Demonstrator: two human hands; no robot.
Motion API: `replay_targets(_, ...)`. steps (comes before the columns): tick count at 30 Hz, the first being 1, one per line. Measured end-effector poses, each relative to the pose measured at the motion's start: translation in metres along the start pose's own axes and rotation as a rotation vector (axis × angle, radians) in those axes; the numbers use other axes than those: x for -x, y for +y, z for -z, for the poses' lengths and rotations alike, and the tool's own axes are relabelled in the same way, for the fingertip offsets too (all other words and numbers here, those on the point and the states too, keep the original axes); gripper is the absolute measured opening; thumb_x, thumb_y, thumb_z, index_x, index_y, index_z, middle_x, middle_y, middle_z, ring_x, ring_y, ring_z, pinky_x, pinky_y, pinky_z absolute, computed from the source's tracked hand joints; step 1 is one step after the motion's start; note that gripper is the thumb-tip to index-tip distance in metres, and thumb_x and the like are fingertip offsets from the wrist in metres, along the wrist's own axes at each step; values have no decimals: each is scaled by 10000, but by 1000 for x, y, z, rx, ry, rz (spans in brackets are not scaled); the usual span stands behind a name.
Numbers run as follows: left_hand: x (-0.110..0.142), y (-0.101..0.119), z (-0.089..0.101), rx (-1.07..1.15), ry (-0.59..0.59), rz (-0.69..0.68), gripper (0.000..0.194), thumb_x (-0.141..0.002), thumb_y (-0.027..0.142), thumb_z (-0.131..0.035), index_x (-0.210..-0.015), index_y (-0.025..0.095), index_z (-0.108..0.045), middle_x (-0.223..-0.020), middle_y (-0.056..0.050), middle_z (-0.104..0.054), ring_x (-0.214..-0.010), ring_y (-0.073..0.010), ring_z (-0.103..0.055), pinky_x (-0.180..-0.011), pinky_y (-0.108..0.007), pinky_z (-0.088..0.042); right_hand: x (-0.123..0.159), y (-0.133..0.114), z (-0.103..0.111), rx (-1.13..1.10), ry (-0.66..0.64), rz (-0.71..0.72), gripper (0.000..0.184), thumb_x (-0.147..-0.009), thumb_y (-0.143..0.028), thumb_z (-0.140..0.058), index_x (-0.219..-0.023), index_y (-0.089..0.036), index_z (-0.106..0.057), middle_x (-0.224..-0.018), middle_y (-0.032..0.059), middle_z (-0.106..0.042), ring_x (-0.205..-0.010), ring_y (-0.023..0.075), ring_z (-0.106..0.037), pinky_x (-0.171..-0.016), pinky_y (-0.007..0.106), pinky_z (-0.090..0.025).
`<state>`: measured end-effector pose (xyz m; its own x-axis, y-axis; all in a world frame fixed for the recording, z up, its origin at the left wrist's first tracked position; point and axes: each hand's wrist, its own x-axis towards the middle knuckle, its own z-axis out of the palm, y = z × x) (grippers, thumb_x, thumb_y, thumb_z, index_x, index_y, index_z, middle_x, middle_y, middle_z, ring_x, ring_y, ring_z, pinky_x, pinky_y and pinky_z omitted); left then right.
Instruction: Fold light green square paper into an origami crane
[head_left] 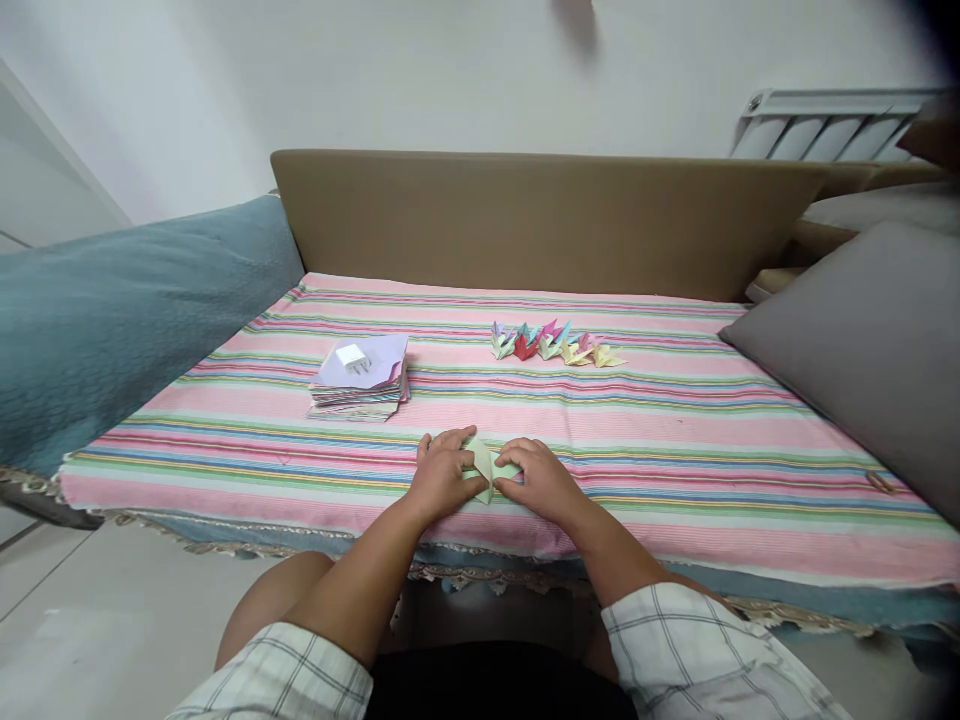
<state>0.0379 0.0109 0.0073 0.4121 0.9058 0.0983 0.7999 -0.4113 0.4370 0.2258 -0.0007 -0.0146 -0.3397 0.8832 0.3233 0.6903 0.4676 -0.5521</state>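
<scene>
A pale green sheet of folded paper (481,468) lies on the striped cloth near the front edge, between my hands. My left hand (445,474) has its thumb and fingers closed on the paper's left part. From the other side, my right hand (538,482) pinches the paper's right end. Some of the paper is covered by my fingers. Beyond my hands, several folded paper cranes (551,345) in various colours stand close together. To the left is a stack of coloured paper sheets (356,400), with a white plug adapter (352,358) on top.
The pink striped cloth (247,420) covers the sofa seat. A brown backrest (525,220) rises behind it. A blue-covered armrest (150,300) bounds the left, a grey cushion (870,340) the right. A small brown loop (879,483) lies near the cushion.
</scene>
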Motion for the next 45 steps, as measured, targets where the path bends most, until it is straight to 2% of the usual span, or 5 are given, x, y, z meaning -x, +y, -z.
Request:
replay_targets(8,1,3,-1,9,9,16,167,-694,406,-681,-840,326,-696,-1403,7,-432,-1268,-276,-376,-1055,-579,-137,0,2,1,3,-27,20,212,-736,-257,-659,-944,-220,-642,-999,47,-619,-955,200,-541,-848,345,-419)
replay_targets(23,-4,7,-2,23,-32,14,149,-719,378,-666,-863,378,-706,-1429,20,-394,-1300,-292,-325,-1037,-632,-69,-5,4,9,-33,-85,45,166,-792,-153,-576,-908,-212,-679,-980,48,-660,-946,191,-577,-837,326,-427)
replay_targets(31,-6,16,19,0,-196,-17,208,-814,418,-539,-955,378,-687,-1473,-8,-318,-1352,-303,-233,-1017,-672,-56,-6,8,7,-73,-84,18,220,-743,-103,-573,-919,-183,-678,-1010,67,-657,-948,198,-575,-860,334,-422)
replay_targets(36,-7,14,26,16,-305,-54,519,-563,602,-725,-1021,366,-662,-1509,-24,-231,-1371,-374,-146,-1016,-687,-20,-5,11,4,-82,-59,-1,197,-771,-160,-577,-938,-191,-678,-1012,69,-657,-963,204,-574,-871,345,-421)
replay_targets(45,-3,15,23,4,-250,-49,193,-719,414,-663,-901,364,-704,-1497,-3,-265,-1375,-321,-179,-1022,-669,-37,-7,7,6,-70,-87,19,178,-753,-118,-570,-864,-193,-688,-959,51,-658,-911,189,-576,-827,318,-419)
